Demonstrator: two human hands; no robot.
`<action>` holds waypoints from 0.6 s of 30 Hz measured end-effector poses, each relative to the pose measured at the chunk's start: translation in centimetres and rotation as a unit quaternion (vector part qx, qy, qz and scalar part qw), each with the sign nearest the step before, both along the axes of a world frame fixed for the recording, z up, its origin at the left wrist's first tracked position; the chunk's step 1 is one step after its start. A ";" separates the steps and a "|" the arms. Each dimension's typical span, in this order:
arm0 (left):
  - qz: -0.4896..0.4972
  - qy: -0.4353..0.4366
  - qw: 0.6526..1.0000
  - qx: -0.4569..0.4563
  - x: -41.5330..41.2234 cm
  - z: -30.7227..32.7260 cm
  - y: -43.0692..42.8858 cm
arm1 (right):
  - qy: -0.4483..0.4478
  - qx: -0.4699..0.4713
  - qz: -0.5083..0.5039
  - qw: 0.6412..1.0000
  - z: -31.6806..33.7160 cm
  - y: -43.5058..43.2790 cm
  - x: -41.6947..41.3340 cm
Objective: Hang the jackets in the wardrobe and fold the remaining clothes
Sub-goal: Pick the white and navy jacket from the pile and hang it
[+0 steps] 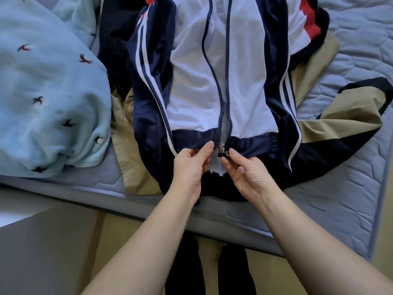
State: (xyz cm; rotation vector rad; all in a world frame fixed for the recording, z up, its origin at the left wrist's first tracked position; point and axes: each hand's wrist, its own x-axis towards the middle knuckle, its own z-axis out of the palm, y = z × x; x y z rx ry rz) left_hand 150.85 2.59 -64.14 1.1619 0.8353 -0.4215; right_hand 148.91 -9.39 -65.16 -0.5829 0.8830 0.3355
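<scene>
Hands meet at the bed's near edge. The left hand (190,167) pinches one side of the hem of the track jacket (191,92), and the right hand (246,173) pinches the other side, fingertips just beside the zipper slider (222,150). The two zipper halves gape apart above the slider, so the start is probably not seated yet. If it is pulled up crooked, the teeth could skip or jam. A white frilled edge (214,168) sits between the hands, touching the zipper's foot, and it could be drawn into the slider. Beyond the hands the jacket lies flat on a beige garment (329,122), and a hard tug may drag both toward the mattress (350,188) edge. Left of the left hand lies a light-blue sweater (49,92), well clear of them.
</scene>
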 end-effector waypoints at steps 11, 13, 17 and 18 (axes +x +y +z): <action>-0.023 -0.052 0.998 0.038 -0.3 0.3 -0.2 | 0.006 0.004 -0.022 1.000 1.1 0.7 -0.3; -0.044 -0.072 0.994 0.070 -0.4 0.4 -0.2 | 0.016 -0.007 -0.036 0.999 1.3 0.9 -0.2; -0.080 -0.101 0.979 0.156 -0.6 0.7 -0.2 | 0.060 -0.030 -0.081 0.995 1.4 1.1 -0.2; -0.089 -0.106 0.974 0.179 -0.7 0.7 -0.3 | 0.066 -0.036 -0.090 0.993 1.4 1.3 -0.1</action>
